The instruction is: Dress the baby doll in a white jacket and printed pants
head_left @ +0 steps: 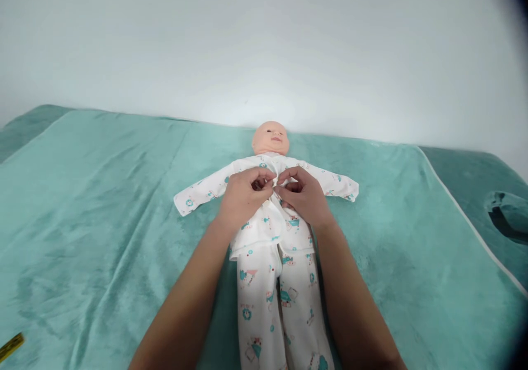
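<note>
A baby doll (271, 139) lies on its back, head toward the wall, dressed in a white printed top (264, 221) and matching trousers (259, 309). Both sleeves stretch out to the sides. My left hand (247, 191) pinches the left front edge of the top at chest height. Close against it, my right hand (303, 191) pinches the other front edge. The fingertips nearly meet over the front opening; whatever fastener is between them is hidden. Below my hands the front edges of the top hang apart.
A green plush blanket (124, 221) with soft creases covers the surface under the doll. Behind it rises a white wall (264, 45). At the right lies a clear and black object (509, 216), and a yellow strip (11, 347) shows at the lower left corner.
</note>
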A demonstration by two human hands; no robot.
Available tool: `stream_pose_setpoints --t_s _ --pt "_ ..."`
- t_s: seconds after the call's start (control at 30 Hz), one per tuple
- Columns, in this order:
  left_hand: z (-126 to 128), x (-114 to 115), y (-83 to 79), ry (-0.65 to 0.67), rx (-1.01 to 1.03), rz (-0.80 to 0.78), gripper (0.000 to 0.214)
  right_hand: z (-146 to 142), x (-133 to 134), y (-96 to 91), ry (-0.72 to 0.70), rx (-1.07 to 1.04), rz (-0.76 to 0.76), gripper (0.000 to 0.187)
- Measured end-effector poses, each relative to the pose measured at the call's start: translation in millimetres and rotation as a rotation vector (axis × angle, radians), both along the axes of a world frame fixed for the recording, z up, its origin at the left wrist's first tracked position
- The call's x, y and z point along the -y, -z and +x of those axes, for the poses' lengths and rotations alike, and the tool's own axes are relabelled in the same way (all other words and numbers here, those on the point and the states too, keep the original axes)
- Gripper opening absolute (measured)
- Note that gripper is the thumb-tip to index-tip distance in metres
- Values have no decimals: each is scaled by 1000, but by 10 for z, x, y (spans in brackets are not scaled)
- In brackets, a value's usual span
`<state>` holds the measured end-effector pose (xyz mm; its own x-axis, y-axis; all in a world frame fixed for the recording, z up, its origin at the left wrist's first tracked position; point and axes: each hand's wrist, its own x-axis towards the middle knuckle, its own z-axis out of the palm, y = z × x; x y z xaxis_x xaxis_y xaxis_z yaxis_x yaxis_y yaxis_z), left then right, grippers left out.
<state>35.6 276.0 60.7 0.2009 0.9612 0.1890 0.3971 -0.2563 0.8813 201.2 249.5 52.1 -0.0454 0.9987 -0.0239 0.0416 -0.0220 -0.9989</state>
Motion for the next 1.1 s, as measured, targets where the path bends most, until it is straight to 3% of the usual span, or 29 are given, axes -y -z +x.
stream_pose_setpoints --t_s 0.27,0.47,0.9,1.1 --pt "-27 -17 30 14 246 -173 15 7 -32 32 26 -3 -47 21" --pt "-54 -27 28 50 371 -247 14 49 -18 10 -59 -72 -11 24" --pt "-108 -60 99 91 358 -261 19 48 -60 77 -13 -87 -31 23" --pt "-127 -95 86 121 341 -201 24 51 -39 -3 -24 -64 -27 27"
